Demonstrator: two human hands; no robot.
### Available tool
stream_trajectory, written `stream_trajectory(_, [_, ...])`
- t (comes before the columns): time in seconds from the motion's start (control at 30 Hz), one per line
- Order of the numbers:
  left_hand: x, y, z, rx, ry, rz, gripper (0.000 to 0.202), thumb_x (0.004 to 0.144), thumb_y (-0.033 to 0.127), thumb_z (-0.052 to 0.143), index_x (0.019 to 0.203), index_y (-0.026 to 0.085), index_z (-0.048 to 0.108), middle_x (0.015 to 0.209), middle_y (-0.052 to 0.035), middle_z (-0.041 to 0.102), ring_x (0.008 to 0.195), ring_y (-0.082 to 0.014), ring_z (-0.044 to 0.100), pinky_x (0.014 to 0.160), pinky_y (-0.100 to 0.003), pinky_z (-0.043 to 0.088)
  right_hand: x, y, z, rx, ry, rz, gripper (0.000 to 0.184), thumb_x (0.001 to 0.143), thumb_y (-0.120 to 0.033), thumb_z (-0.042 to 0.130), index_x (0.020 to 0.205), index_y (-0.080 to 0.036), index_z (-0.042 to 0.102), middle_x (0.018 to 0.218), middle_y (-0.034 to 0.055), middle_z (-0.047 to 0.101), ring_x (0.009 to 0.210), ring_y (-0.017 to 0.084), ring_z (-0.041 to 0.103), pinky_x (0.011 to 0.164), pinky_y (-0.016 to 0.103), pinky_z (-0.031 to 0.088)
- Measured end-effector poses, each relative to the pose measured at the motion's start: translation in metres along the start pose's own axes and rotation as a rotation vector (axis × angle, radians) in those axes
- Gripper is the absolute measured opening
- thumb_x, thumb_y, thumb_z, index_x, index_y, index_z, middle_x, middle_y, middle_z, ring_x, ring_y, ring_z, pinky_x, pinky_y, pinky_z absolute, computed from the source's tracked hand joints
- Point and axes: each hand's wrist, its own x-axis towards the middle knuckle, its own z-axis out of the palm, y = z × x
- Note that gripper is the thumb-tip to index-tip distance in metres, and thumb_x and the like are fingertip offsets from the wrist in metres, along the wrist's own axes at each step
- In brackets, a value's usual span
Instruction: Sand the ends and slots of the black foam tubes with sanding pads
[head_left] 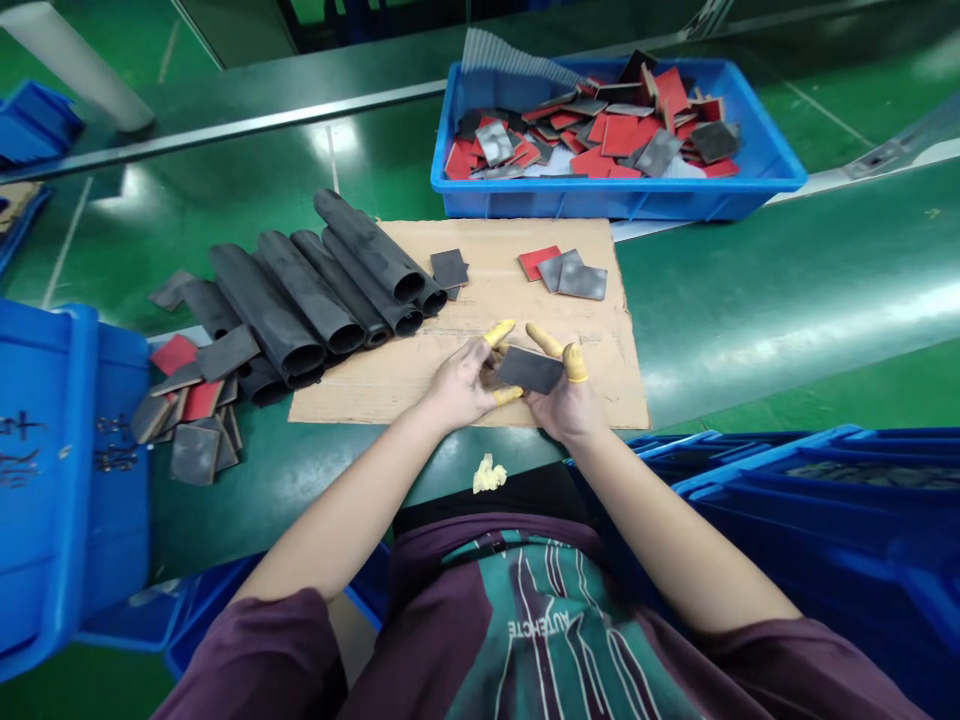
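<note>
A dark grey rectangular pad (pixel 531 370) is held between my hands above the cardboard sheet. My right hand (pixel 571 405) grips its right end, with the thumb over the edge and one finger stretched along the far side. Around the pad's left end curve the fingers of my left hand (pixel 465 385); some of them are hidden. Yellow finger cots cover several fingertips on both hands. Beyond my hands on the cardboard (pixel 375 395) lie a few grey pads (pixel 583 281), a red pad (pixel 538 262) and, further left, dark pads (pixel 449 268).
Black tubes (pixel 322 300) lie stacked at left, beside a pile of red and grey pads (pixel 202 400). A blue bin (pixel 622 200) of pads stands at the back. Blue crates flank me at left (pixel 45 480) and right (pixel 825 540). A crumpled yellowish scrap (pixel 489 474) lies near my waist.
</note>
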Motion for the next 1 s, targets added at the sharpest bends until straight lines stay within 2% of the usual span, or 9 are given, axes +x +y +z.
stream_trajectory(0.07, [0.000,0.000,-0.001,0.031,0.002,0.002,0.074,0.081,0.048,0.076,0.148,0.034,0.047,0.108,-0.0069,0.065,0.090,-0.0230,0.065,0.085,-0.043,0.059,0.000,0.000,0.000,-0.006,0.009,-0.009,0.058,0.074,-0.069,0.073,0.110,-0.024,0.070,0.098,0.0081,0.080,0.113,0.032,0.071,0.093,0.056,0.056])
stream_trajectory(0.13, [0.000,0.000,-0.002,0.068,-0.001,0.038,0.067,0.083,0.052,0.073,0.144,0.033,0.052,0.106,-0.0070,0.065,0.090,-0.0230,0.065,0.084,-0.043,0.059,0.000,0.000,0.000,-0.009,0.004,-0.011,0.058,0.073,-0.069,0.073,0.110,-0.024,0.070,0.097,0.0074,0.080,0.113,0.031,0.071,0.094,0.056,0.056])
stream_trajectory(0.33, [0.002,-0.001,-0.005,0.080,0.081,0.168,0.064,0.081,0.060,0.073,0.131,0.023,0.061,0.097,-0.0062,0.064,0.081,-0.0183,0.063,0.074,-0.035,0.058,0.003,0.004,-0.007,-0.013,-0.050,0.000,0.072,0.069,-0.078,0.071,0.116,-0.024,0.067,0.101,0.0077,0.078,0.113,0.032,0.070,0.095,0.055,0.055])
stream_trajectory(0.43, [0.002,-0.001,-0.006,0.104,0.136,0.114,0.066,0.077,0.062,0.075,0.128,0.023,0.063,0.095,-0.0054,0.067,0.082,-0.0180,0.062,0.074,-0.034,0.057,0.006,0.007,-0.012,-0.051,-0.084,-0.006,0.070,0.071,-0.080,0.068,0.116,-0.026,0.067,0.103,0.0059,0.077,0.115,0.030,0.068,0.091,0.048,0.058])
stream_trajectory(0.53, [0.004,-0.002,-0.006,0.095,0.191,0.049,0.068,0.071,0.063,0.080,0.124,0.022,0.066,0.092,-0.0043,0.068,0.077,-0.0165,0.061,0.070,-0.032,0.055,0.008,0.008,-0.013,-0.078,-0.112,-0.050,0.066,0.073,-0.082,0.064,0.112,-0.030,0.068,0.099,0.0023,0.076,0.109,0.027,0.069,0.080,0.040,0.060])
stream_trajectory(0.6, [0.005,-0.003,-0.007,0.074,0.226,0.016,0.069,0.068,0.064,0.082,0.120,0.021,0.069,0.089,-0.0036,0.068,0.076,-0.0162,0.061,0.068,-0.031,0.054,0.008,0.009,-0.013,-0.082,-0.125,-0.074,0.060,0.075,-0.079,0.064,0.109,-0.031,0.068,0.092,0.0003,0.075,0.100,0.023,0.071,0.073,0.035,0.060])
stream_trajectory(0.7, [0.006,-0.003,-0.008,0.022,0.243,-0.017,0.063,0.067,0.064,0.082,0.112,0.022,0.073,0.087,-0.0029,0.068,0.075,-0.0161,0.062,0.068,-0.032,0.055,0.008,0.010,-0.013,-0.054,-0.112,-0.062,0.049,0.074,-0.068,0.074,0.104,-0.030,0.068,0.081,-0.0027,0.073,0.078,0.017,0.070,0.065,0.029,0.059])
stream_trajectory(0.83, [0.008,0.000,-0.009,-0.053,0.248,-0.022,0.057,0.068,0.067,0.080,0.101,0.021,0.077,0.086,-0.0043,0.069,0.077,-0.0171,0.064,0.071,-0.033,0.056,0.008,0.010,-0.012,-0.006,-0.098,-0.036,0.043,0.070,-0.059,0.081,0.097,-0.028,0.068,0.073,-0.0056,0.071,0.063,0.012,0.064,0.061,0.025,0.057])
stream_trajectory(1.0, [0.011,0.007,-0.009,-0.151,0.249,-0.184,0.061,0.058,0.060,0.090,0.101,0.019,0.076,0.087,-0.0038,0.068,0.075,-0.0162,0.063,0.069,-0.031,0.055,0.008,0.008,-0.011,-0.040,-0.086,-0.046,0.045,0.072,-0.065,0.077,0.095,-0.027,0.069,0.079,-0.0039,0.073,0.064,0.011,0.066,0.060,0.024,0.057])
